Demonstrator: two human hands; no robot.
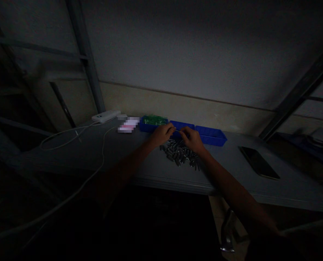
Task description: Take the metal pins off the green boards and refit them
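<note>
Between my two hands stretches a thin, bright metal piece (177, 131), too small and dark to name exactly. My left hand (163, 134) pinches its left end, and my right hand (192, 139) pinches the right end. Both hands are raised over a loose pile of small metal parts (177, 154) on the table. Just behind the hands stand blue bins (212, 137) in a row. The left bin holds a green plastic bag (154, 120); my hands partly hide the middle one.
A dark phone (259, 162) lies on the grey table (229, 177) at the right. At the left are a white power strip (106, 116) with a trailing cable (103, 148) and a blurred pink-white paper (129, 124). Metal posts (88, 61) and a wall frame the table.
</note>
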